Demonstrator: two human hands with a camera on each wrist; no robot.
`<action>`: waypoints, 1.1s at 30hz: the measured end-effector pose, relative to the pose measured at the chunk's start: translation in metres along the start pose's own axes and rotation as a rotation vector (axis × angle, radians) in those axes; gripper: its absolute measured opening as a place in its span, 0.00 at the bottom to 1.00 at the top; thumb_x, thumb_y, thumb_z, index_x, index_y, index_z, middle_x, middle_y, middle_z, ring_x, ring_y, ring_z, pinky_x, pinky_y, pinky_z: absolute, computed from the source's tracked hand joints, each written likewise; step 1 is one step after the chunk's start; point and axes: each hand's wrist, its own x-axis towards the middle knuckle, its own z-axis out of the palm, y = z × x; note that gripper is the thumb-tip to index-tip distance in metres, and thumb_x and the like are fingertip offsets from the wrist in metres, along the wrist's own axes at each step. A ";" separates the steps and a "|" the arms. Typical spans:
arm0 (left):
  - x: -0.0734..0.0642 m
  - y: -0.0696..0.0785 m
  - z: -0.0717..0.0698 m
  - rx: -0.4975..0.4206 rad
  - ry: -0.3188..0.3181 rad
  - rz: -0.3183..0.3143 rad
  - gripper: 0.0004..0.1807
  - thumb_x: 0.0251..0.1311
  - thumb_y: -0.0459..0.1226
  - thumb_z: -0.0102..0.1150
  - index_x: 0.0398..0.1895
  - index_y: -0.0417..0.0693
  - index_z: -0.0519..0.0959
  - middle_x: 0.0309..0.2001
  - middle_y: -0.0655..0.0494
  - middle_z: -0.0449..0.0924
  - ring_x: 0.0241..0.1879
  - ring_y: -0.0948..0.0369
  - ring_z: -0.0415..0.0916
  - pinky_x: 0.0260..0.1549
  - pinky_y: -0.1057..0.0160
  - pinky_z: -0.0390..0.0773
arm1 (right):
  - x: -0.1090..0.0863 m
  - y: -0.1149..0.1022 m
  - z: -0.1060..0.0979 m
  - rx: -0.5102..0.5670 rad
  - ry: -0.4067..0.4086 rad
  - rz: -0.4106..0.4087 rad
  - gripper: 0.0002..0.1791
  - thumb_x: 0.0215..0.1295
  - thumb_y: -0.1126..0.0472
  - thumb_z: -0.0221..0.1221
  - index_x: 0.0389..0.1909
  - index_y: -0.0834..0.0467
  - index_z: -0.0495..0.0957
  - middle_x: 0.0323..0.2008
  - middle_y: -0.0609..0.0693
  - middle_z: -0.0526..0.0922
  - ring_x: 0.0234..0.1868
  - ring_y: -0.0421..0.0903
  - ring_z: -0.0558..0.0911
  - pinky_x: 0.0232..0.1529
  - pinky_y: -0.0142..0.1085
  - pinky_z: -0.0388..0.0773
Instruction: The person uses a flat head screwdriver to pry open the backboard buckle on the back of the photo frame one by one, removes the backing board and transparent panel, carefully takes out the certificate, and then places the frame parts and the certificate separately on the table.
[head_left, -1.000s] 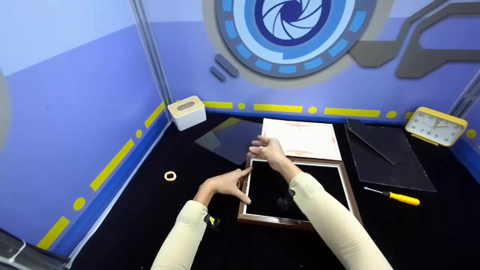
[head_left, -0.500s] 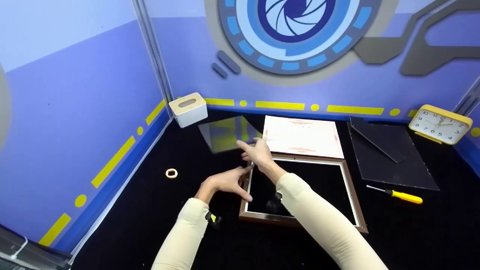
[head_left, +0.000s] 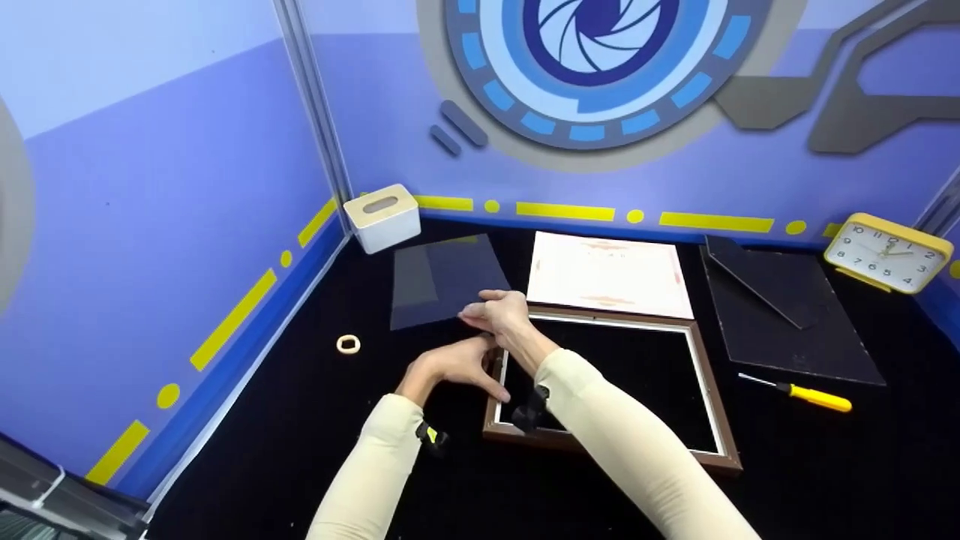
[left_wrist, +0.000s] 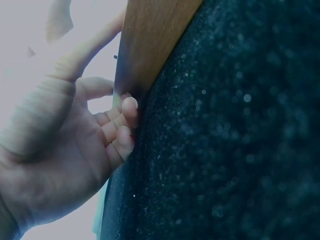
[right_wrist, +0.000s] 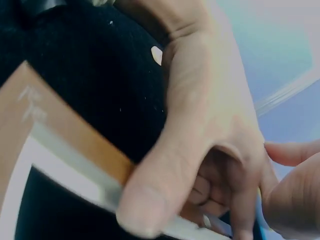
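A brown picture frame [head_left: 718,397] with a white inner lip lies on the black tabletop, its middle showing black. My left hand [head_left: 454,361] grips its left side, thumb over the inner lip; the left wrist view shows the fingers curled against the outer wooden side [left_wrist: 150,40]. Behind the frame's left corner lies a clear sheet [head_left: 450,274], and my right hand [head_left: 510,319] crosses over the left one to pinch its near right edge. The fingertips there are partly hidden. A printed white sheet [head_left: 607,274] sits directly behind the frame.
To the right are a black backing board [head_left: 787,345] with a stand flap [head_left: 750,281] and a yellow-handled screwdriver [head_left: 817,397]. A yellow clock [head_left: 889,251] and a tissue box [head_left: 382,217] stand near the back wall. A small wooden ring [head_left: 348,344] lies at left.
My right hand has drawn left and nearer, turning the clear sheet; the sheet's bright reflection from half a second ago has faded. My left hand keeps its grip on the frame.
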 end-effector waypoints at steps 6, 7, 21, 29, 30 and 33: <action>0.004 0.004 0.004 -0.013 -0.039 0.039 0.45 0.46 0.43 0.81 0.67 0.45 0.68 0.60 0.58 0.75 0.57 0.66 0.71 0.58 0.67 0.70 | 0.007 0.007 -0.003 -0.013 0.072 -0.020 0.36 0.51 0.87 0.61 0.64 0.80 0.64 0.32 0.71 0.84 0.32 0.56 0.88 0.37 0.41 0.85; 0.004 0.005 0.004 0.004 -0.050 0.041 0.47 0.47 0.44 0.80 0.69 0.44 0.66 0.64 0.57 0.71 0.61 0.66 0.68 0.61 0.67 0.67 | 0.009 0.007 -0.004 -0.020 0.081 -0.016 0.36 0.52 0.87 0.61 0.64 0.79 0.64 0.34 0.72 0.84 0.33 0.57 0.88 0.37 0.40 0.85; -0.013 0.049 -0.008 0.312 -0.358 -0.149 0.55 0.56 0.53 0.72 0.80 0.49 0.51 0.60 0.45 0.77 0.54 0.56 0.79 0.56 0.65 0.73 | 0.019 0.002 -0.005 -0.005 -0.062 0.145 0.35 0.61 0.86 0.48 0.71 0.74 0.53 0.54 0.77 0.73 0.48 0.63 0.84 0.48 0.45 0.82; -0.017 0.088 0.006 0.342 -0.394 -0.323 0.33 0.63 0.41 0.66 0.73 0.55 0.70 0.19 0.54 0.84 0.21 0.57 0.85 0.25 0.62 0.83 | 0.021 -0.002 -0.014 -0.005 -0.205 0.332 0.26 0.71 0.73 0.49 0.68 0.76 0.60 0.68 0.75 0.60 0.64 0.68 0.71 0.60 0.47 0.75; -0.018 0.093 0.008 0.344 -0.385 -0.342 0.31 0.62 0.41 0.67 0.70 0.54 0.73 0.18 0.53 0.84 0.21 0.57 0.84 0.25 0.61 0.84 | 0.021 -0.002 -0.015 0.002 -0.209 0.343 0.26 0.71 0.72 0.49 0.68 0.75 0.61 0.68 0.76 0.60 0.65 0.68 0.71 0.61 0.48 0.74; -0.019 0.105 0.012 0.383 -0.366 -0.363 0.23 0.58 0.47 0.72 0.55 0.50 0.83 0.17 0.52 0.83 0.19 0.56 0.84 0.22 0.60 0.84 | 0.020 -0.001 -0.014 0.026 -0.217 0.354 0.26 0.70 0.72 0.52 0.67 0.74 0.62 0.67 0.76 0.60 0.64 0.68 0.71 0.60 0.48 0.75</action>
